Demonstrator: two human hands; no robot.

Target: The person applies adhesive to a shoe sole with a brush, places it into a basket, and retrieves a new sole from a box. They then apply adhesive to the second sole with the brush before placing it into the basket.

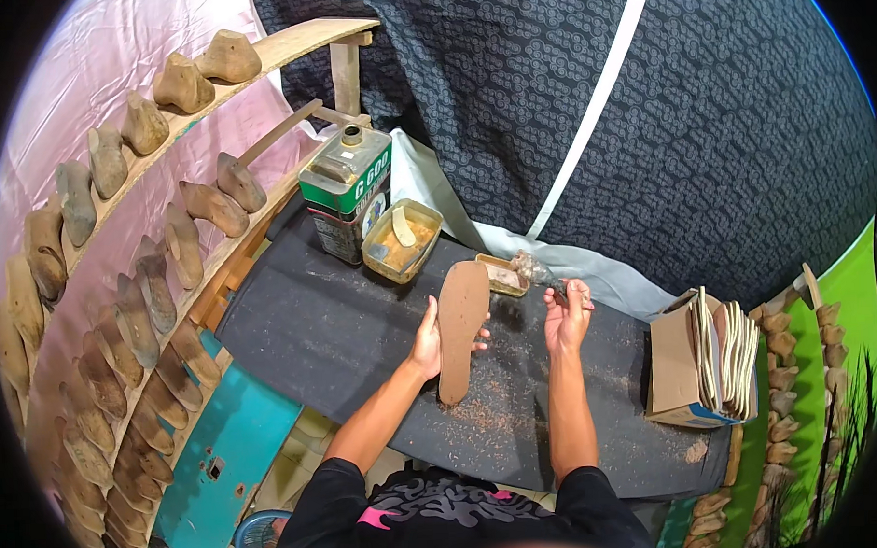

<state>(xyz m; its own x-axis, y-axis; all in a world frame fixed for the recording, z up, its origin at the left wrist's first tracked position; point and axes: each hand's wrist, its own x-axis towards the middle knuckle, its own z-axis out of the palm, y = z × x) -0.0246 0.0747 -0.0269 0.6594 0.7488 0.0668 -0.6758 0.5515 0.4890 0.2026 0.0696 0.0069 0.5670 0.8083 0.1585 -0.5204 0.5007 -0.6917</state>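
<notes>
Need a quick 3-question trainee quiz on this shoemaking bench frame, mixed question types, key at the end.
1. True or false: the left hand holds the brown insole upright, its lower end on the dark work mat.
2. Which stands nearest the green metal can? A) yellow tray B) cardboard box C) blue panel
3. What fills the wooden racks on the left?

Key: 1 true; 2 A; 3 wooden shoe lasts.

Shoemaking workshop; wooden lasts [140,313] on racks; glue tin [344,192]
</notes>
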